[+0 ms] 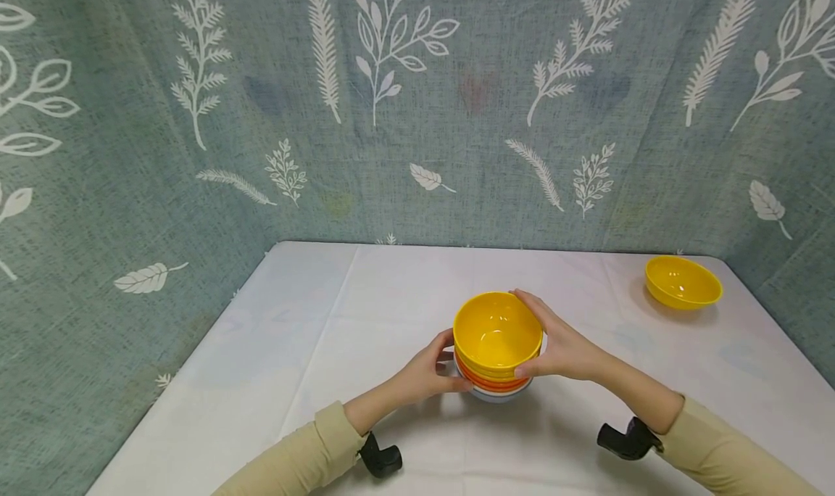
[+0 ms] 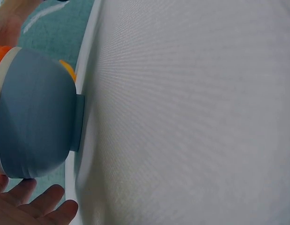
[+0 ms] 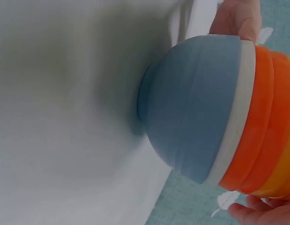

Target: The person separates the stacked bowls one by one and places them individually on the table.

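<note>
In the head view, a stack of nested bowls [image 1: 497,336] stands upright near the middle of the table, held between both hands. Yellow bowls form its top, orange bowls [image 3: 262,117] come below, and a blue bowl [image 2: 39,112] with a white rim is lowest. My left hand [image 1: 427,373] holds the stack from the left, its thumb at the front by the orange layer and its fingers behind. From the right, my right hand [image 1: 564,344] grips the yellow part, thumb low at the front and fingertips over the back rim.
A single yellow bowl [image 1: 683,284] rests at the table's back right corner. White cloth covers the table [image 1: 365,293]. A green leaf-patterned curtain [image 1: 417,141] hangs behind and at both sides. A black wrist camera mount [image 1: 381,458] hangs below the left sleeve, another [image 1: 628,439] below the right.
</note>
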`<move>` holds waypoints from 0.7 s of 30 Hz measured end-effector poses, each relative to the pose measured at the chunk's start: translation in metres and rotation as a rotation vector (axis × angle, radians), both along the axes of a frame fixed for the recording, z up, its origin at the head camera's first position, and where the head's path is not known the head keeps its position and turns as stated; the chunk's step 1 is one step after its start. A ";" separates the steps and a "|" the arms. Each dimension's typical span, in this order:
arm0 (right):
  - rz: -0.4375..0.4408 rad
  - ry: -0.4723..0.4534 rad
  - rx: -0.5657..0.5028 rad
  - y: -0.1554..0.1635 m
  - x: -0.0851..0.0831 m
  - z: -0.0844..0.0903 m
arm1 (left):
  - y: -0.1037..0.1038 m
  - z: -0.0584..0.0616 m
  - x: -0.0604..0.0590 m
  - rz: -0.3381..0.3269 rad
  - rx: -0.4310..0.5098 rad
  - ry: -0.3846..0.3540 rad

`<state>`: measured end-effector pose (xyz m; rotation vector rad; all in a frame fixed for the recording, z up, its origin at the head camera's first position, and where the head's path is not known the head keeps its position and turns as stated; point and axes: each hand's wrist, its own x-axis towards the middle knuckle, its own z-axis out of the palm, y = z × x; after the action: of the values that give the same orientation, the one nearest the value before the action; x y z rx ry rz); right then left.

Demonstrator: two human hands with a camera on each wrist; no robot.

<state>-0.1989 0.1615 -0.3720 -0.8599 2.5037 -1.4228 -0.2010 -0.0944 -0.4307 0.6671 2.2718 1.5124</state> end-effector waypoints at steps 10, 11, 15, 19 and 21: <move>-0.061 0.072 0.027 0.000 0.000 -0.004 | -0.001 0.000 -0.001 -0.013 0.001 0.007; -0.064 0.080 0.027 0.000 0.000 -0.005 | -0.001 0.000 0.000 -0.013 0.001 0.006; -0.069 0.089 0.028 0.000 -0.001 -0.006 | -0.001 0.001 0.000 -0.009 0.001 0.003; -0.074 0.092 0.028 0.000 -0.001 -0.007 | -0.001 0.001 0.001 -0.004 -0.002 0.000; -0.077 0.089 0.028 0.000 0.000 -0.007 | 0.000 0.002 0.001 -0.003 -0.003 0.001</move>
<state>-0.1992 0.1616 -0.3792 -0.8490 2.6429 -1.3981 -0.2003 -0.0948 -0.4291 0.6701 2.2720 1.5070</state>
